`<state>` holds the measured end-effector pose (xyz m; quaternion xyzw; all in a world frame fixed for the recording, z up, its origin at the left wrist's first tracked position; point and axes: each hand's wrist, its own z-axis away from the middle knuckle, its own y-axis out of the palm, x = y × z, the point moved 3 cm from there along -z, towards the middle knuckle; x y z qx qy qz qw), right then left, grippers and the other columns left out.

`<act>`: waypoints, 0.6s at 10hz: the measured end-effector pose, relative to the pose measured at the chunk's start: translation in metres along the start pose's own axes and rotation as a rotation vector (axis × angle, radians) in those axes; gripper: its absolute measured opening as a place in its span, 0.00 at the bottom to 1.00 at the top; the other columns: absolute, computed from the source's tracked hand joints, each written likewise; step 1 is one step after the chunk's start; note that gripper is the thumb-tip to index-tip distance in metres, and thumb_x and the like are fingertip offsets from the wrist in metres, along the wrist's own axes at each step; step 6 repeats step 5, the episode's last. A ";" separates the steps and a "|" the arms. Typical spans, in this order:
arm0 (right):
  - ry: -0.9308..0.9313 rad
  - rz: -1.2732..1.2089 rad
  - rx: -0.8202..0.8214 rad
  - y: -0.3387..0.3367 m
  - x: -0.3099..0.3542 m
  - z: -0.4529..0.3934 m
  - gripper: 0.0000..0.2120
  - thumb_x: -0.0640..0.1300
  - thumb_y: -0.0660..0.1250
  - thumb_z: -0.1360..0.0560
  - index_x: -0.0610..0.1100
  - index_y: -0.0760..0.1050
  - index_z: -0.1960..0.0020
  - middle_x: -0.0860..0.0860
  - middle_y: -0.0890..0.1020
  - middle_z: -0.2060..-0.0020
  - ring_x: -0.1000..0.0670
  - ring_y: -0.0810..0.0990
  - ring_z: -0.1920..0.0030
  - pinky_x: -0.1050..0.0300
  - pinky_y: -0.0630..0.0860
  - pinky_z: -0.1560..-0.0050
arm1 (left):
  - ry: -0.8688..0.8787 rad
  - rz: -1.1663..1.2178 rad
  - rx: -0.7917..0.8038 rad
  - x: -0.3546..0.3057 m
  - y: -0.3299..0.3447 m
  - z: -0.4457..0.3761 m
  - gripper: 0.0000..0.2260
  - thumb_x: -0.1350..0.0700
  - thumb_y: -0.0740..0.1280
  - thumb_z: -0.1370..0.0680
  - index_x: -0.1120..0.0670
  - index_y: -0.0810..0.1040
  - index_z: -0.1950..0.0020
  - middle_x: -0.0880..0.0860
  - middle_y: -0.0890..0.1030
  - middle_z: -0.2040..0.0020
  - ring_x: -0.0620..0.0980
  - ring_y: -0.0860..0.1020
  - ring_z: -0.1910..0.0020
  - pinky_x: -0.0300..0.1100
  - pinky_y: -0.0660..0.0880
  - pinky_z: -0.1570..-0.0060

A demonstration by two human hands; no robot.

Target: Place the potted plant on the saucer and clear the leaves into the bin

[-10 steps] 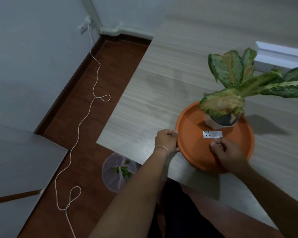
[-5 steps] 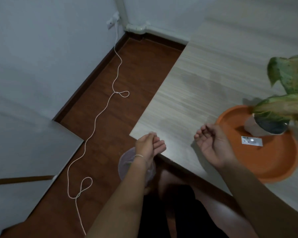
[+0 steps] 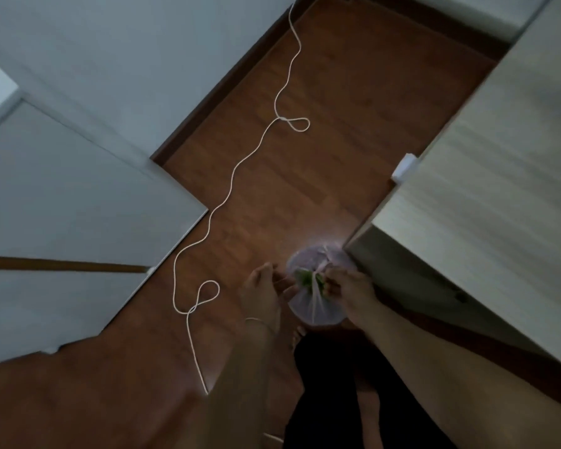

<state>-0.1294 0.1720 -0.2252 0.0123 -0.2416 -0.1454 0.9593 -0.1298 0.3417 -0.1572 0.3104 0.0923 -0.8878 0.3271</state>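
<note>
The bin [image 3: 318, 314] stands on the floor by the table's corner, lined with a translucent purple bag. Green leaves [image 3: 307, 278] show in its mouth. My left hand [image 3: 264, 291] hovers at the bin's left rim with its fingers spread and nothing in them. My right hand [image 3: 348, 291] is at the right rim, fingers curled close to the leaves. Blur hides whether they pinch anything. The potted plant and the saucer are out of view.
The light wooden table [image 3: 486, 176] fills the right side, its corner just above the bin. A white cord [image 3: 230, 186] snakes across the brown floor on the left. Grey wall panels [image 3: 65, 202] stand at the left. My dark-clothed legs [image 3: 331, 393] are below the bin.
My view has swung down and left from the table to the floor. Both hands have dropped from the table's edge to the bin's mouth. The plant and the saucer have left the view.
</note>
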 end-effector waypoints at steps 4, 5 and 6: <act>0.109 0.086 -0.222 0.012 -0.025 -0.075 0.09 0.39 0.67 0.21 0.37 0.79 0.44 0.41 0.82 0.50 0.44 0.80 0.54 0.50 0.76 0.56 | -0.063 -0.073 0.061 0.035 -0.023 -0.051 0.08 0.59 0.62 0.18 0.58 0.78 0.54 0.56 0.76 0.66 0.50 0.79 0.73 0.44 0.80 0.71; 0.078 0.041 -0.256 0.011 -0.025 -0.068 0.09 0.37 0.69 0.23 0.34 0.79 0.44 0.43 0.81 0.59 0.48 0.79 0.63 0.57 0.74 0.66 | -0.070 -0.026 0.064 0.033 -0.020 -0.046 0.09 0.58 0.61 0.18 0.59 0.79 0.53 0.55 0.77 0.68 0.51 0.80 0.73 0.44 0.80 0.70; 0.078 0.041 -0.256 0.011 -0.025 -0.068 0.09 0.37 0.69 0.23 0.34 0.79 0.44 0.43 0.81 0.59 0.48 0.79 0.63 0.57 0.74 0.66 | -0.070 -0.026 0.064 0.033 -0.020 -0.046 0.09 0.58 0.61 0.18 0.59 0.79 0.53 0.55 0.77 0.68 0.51 0.80 0.73 0.44 0.80 0.70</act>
